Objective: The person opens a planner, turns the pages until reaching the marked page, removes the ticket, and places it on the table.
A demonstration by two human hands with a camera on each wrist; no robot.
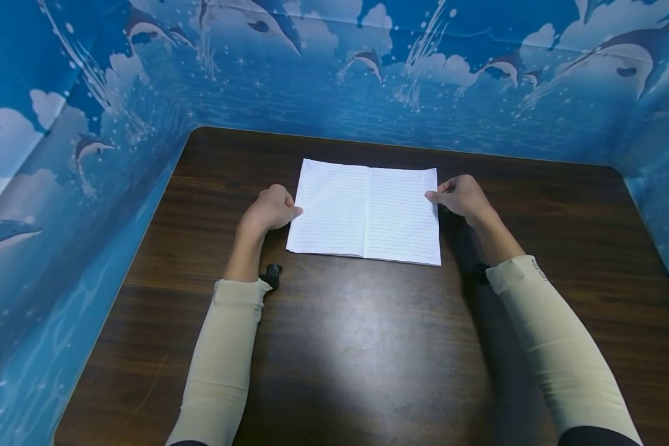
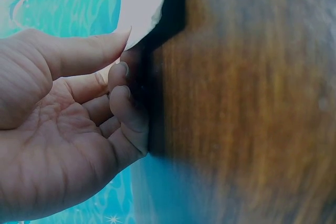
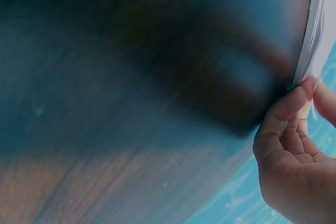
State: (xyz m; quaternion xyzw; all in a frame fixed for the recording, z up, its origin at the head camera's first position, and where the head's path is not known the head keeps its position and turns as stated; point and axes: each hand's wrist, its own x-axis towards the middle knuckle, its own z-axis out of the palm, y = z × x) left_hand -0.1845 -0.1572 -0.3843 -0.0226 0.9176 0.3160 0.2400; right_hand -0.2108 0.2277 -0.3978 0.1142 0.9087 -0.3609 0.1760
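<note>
An open notebook (image 1: 334, 207) with blank lined pages lies on the dark wooden table, its centre fold running towards the person. My left hand (image 1: 272, 207) pinches its left edge between thumb and curled fingers; in the left wrist view the thumb of that hand (image 2: 68, 98) presses on the white paper (image 2: 142, 9). At the opposite edge, my right hand (image 1: 461, 197) pinches the pages. The right wrist view has this hand (image 3: 294, 150) with thumb and forefinger closed on the notebook's edge (image 3: 310, 35), where several layers of sheets show.
The brown wood-grain table (image 1: 362, 347) has rounded far corners. A blue curtain (image 1: 312, 80) printed with dolphins and clouds surrounds its back and sides. Light sleeves cover both forearms, and a black wrist device (image 1: 271, 276) sits by the left wrist.
</note>
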